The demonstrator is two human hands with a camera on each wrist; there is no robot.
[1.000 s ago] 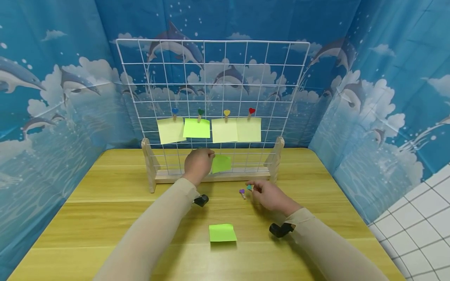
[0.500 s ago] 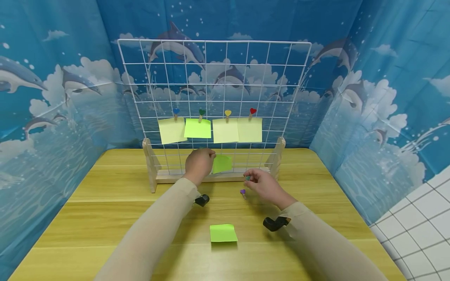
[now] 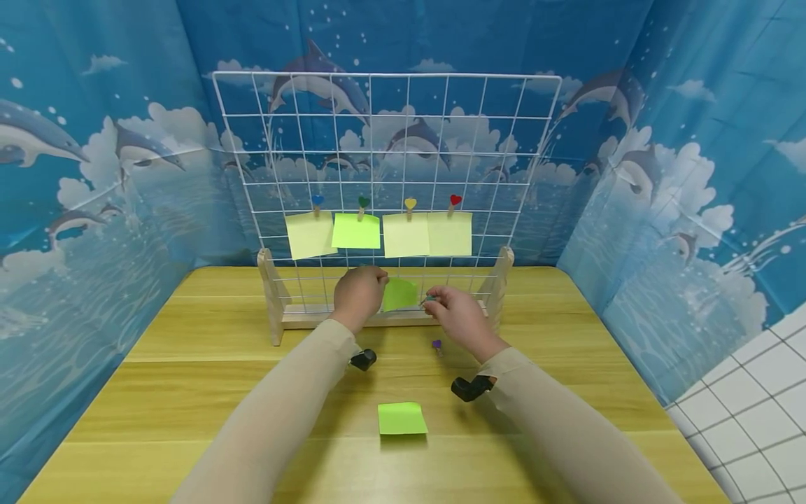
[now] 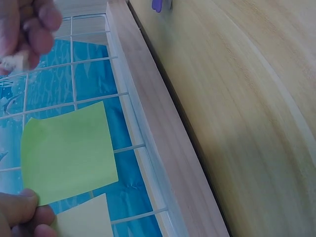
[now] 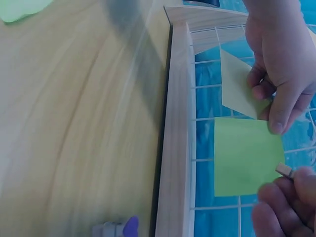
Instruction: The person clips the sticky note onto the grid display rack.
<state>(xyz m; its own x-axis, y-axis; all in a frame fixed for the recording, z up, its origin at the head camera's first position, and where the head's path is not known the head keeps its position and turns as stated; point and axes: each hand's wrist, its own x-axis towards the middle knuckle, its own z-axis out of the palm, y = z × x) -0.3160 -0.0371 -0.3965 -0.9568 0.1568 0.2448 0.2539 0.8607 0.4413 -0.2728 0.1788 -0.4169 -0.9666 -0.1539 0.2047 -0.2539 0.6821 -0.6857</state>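
Note:
My left hand (image 3: pixel 359 297) pinches a green sticky note (image 3: pixel 399 294) by its upper left corner, against the lower part of the white wire grid (image 3: pixel 408 150). A pale sticky note (image 5: pixel 237 81) lies next to that hand in the right wrist view; the hand covers it in the head view. To the right, my right hand (image 3: pixel 462 318) holds a small clothespin with a teal top (image 3: pixel 430 299) between thumb and fingers. Its wooden tip (image 5: pixel 284 170) is right at the green note's edge. A purple heart clothespin (image 3: pixel 437 345) lies on the table below.
Several sticky notes hang higher on the grid from blue, green, yellow and red heart clothespins (image 3: pixel 455 201). Wooden feet (image 3: pixel 271 297) and a crossbar (image 4: pixel 148 108) support the grid. Another green sticky note (image 3: pixel 402 418) lies nearer on the wooden table (image 3: pixel 176 392).
My right hand has lifted the teal clothespin off the table and brought it up and left to the green note. The left hand has kept its grip on the note, nearly still.

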